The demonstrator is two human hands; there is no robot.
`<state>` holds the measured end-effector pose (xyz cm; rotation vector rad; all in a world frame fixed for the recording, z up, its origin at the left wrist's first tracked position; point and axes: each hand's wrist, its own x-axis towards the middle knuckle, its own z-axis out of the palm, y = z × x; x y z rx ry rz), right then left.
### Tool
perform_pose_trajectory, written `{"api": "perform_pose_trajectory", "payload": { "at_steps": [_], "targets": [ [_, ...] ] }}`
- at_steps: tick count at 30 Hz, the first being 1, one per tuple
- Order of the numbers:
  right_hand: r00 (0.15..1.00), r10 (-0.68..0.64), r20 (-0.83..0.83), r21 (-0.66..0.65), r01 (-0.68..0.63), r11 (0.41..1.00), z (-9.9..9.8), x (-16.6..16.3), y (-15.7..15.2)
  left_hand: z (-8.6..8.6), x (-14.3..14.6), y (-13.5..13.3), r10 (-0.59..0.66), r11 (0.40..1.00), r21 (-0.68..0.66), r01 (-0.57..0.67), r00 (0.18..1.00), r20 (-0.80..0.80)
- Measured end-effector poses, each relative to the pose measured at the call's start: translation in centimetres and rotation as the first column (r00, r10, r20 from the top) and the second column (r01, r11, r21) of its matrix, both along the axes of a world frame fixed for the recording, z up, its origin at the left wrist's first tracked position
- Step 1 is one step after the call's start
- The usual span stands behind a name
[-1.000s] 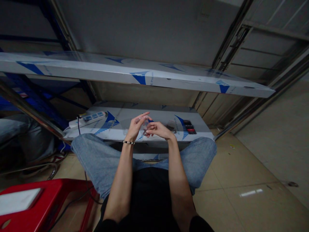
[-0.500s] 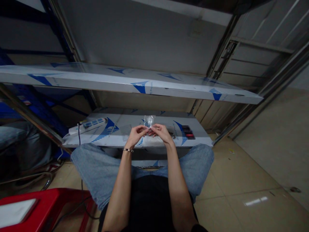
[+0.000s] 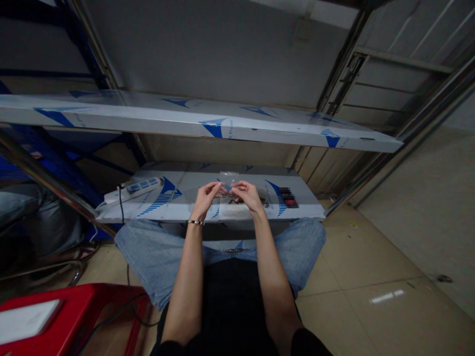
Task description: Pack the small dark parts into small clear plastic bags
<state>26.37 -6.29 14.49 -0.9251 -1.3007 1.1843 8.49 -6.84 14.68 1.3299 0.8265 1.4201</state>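
Note:
A small clear plastic bag is pinched between my two hands above the lower shelf. The fingers of my left hand close on its left side, wrist bracelet below. Opposite, my right hand pinches the bag's right side between thumb and fingers. Beneath the hands lies a whitish, see-through packet near the shelf's front edge. Small dark pieces show just above it, too small to name.
A white power strip lies at the left of the film-covered lower shelf. Blurred-out dark and red items lie to the right. An upper shelf spans above the hands. A red stool stands at lower left.
Both hands have risen slightly and the fingertips have moved a little apart. The bag looks tilted flatter, away from me. The view has shifted slightly.

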Motion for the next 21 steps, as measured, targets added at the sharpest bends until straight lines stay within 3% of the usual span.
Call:
{"api": "perform_pose_trajectory", "payload": {
  "at_steps": [5,8,14,21],
  "targets": [
    [0.986,0.133,0.096,0.024,-0.136,0.99,0.3,0.5,-0.8,0.3,1.0,0.0,0.21,0.971,0.101,-0.218,0.974,0.08],
    [0.973,0.203,0.111,0.035,-0.208,0.977,0.5,0.2,-1.0,0.5,1.3,0.0,0.255,0.951,0.153,-0.268,0.962,0.099],
    [0.999,0.043,-0.021,0.111,-0.041,0.993,0.3,-1.3,-0.6,0.3,1.7,-0.1,0.223,0.959,0.145,-0.244,0.964,0.145],
    [0.998,-0.063,-0.005,0.164,0.063,0.984,0.8,-2.5,-0.9,0.0,0.3,0.0,0.123,0.987,0.079,-0.143,0.968,0.218]
  ]
}}
